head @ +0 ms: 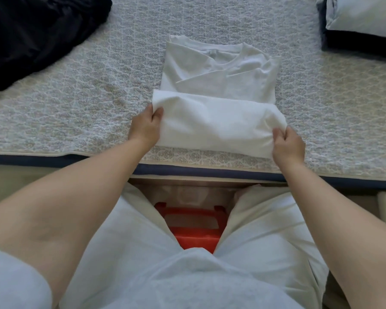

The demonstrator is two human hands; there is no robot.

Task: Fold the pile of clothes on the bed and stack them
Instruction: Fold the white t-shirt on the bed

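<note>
A white T-shirt lies on the bed, collar at the far end, sleeves folded in. Its lower part is turned up toward the collar in a thick fold. My left hand grips the fold's left edge, thumb on top. My right hand pinches the right edge of the same fold, where the cloth bunches. A dark unfolded garment lies at the far left. At the far right stands a stack of folded clothes, light cloth on top of dark.
The bed's patterned quilt ends in a dark blue border close to my body. An orange plastic stool shows between my legs below the bed edge.
</note>
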